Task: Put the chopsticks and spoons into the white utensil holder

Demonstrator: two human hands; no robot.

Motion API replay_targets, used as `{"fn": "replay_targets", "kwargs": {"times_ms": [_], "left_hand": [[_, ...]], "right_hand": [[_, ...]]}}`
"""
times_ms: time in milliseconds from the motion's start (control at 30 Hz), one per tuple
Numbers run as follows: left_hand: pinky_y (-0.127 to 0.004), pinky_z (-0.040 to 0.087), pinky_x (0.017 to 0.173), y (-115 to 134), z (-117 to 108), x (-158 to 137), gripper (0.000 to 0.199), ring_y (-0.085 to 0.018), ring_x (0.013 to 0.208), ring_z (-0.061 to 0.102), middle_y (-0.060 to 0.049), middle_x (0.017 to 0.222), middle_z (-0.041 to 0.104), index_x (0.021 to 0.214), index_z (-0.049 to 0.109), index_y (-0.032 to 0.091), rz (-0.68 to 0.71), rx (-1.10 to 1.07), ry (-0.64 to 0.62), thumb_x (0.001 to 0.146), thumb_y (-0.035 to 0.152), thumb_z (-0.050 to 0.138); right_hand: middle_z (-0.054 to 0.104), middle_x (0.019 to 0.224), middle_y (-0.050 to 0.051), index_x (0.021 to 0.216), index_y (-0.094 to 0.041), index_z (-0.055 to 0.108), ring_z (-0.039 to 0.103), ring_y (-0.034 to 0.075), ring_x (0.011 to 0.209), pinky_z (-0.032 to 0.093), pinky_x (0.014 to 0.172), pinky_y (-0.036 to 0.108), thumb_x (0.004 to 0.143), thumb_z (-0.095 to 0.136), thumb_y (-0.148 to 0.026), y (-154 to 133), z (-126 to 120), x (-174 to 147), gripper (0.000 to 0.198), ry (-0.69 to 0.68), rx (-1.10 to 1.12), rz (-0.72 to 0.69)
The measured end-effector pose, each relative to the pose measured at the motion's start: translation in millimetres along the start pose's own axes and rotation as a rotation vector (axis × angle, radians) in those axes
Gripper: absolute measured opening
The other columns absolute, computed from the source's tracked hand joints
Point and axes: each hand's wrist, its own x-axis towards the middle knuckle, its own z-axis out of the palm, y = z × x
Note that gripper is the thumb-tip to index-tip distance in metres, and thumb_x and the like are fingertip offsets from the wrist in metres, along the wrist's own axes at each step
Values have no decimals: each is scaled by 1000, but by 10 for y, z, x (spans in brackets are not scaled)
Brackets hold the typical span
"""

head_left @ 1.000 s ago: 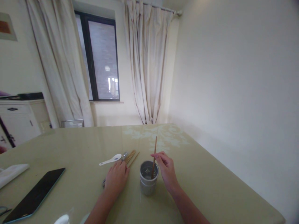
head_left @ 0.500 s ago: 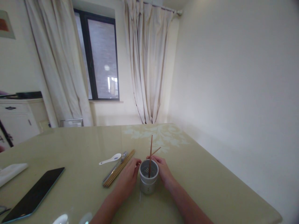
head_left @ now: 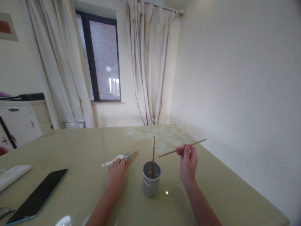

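Moved since half a second ago: right hand (head_left: 188, 161) out from beside the cup (head_left: 151, 187) to its right; left hand (head_left: 116, 175) from the cup back onto the utensils.
Right grip: thumb and fingers pinch one light-brown chopstick (head_left: 168, 153), held aslant in the air, apart from the cup.
Left grip: palm down over the utensils — whether the fingers close on anything, I cannot tell.
Cup: one, grey, pierced with small holes, upright on the table (head_left: 223, 194) between the two hands.
Chopstick in cup: one reddish-brown chopstick (head_left: 153, 152), nearly upright, its lower part inside the cup.
Chopsticks on table: one bundle (head_left: 133, 157), far ends showing; the left hand hides too much for a count.
Spoons: two — a white spoon (head_left: 110, 162), partly behind the fingers, and a metal spoon (head_left: 127, 155), mostly covered.
Black-screened device (head_left: 39, 196): one, lying flat at the left.
Cut off: a white object (head_left: 16, 174) at the left edge and a dark item (head_left: 6, 212) below it, both hard to name.
Behind: one window (head_left: 104, 59), two curtains (head_left: 150, 62).
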Motion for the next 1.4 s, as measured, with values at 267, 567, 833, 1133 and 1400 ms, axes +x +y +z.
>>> {"fn": "replay_targets", "kwargs": {"times_ms": [267, 567, 833, 1133, 1400], "left_hand": [[-36, 49, 97, 8, -41, 18, 27, -26, 116, 69, -10, 118, 75, 108, 72, 22, -9, 24, -119, 105, 24, 45], [-39, 51, 95, 45, -43, -31, 24, -28, 110, 73, -11, 107, 80, 104, 72, 19, -73, 0, -200, 103, 28, 49], [-37, 48, 96, 237, -65, -101, 24, -26, 112, 70, -11, 110, 77, 100, 69, 20, 58, -71, -139, 104, 24, 46], [-36, 55, 85, 292, 179, -75, 25, -23, 94, 74, -8, 101, 77, 103, 62, 22, 103, -644, -32, 104, 34, 40], [-32, 58, 83, 432, 53, -146, 31, -22, 98, 73, -11, 118, 78, 118, 70, 20, 242, -913, -172, 97, 29, 48]], "right_hand": [[74, 70, 4, 97, -18, 78, 65, 18, 62, 52, 61, 30, 89, 77, -58, -58, 172, -303, 41, -389, -105, 82], [73, 71, 6, 79, -18, 80, 65, 21, 68, 46, 63, 30, 94, 69, -58, 44, 234, -507, 45, -533, -391, 58], [69, 69, 5, 80, -17, 83, 60, 19, 66, 42, 63, 30, 99, 61, -62, 85, 223, -519, 54, -583, -433, 31], [74, 73, 9, 80, -16, 82, 66, 23, 71, 50, 69, 32, 95, 52, -78, 279, 219, -509, 71, -589, -318, 277], [74, 66, 4, 73, -17, 78, 67, 22, 64, 50, 63, 31, 72, 82, -74, 365, 285, -526, 57, -672, -156, 455]]}}
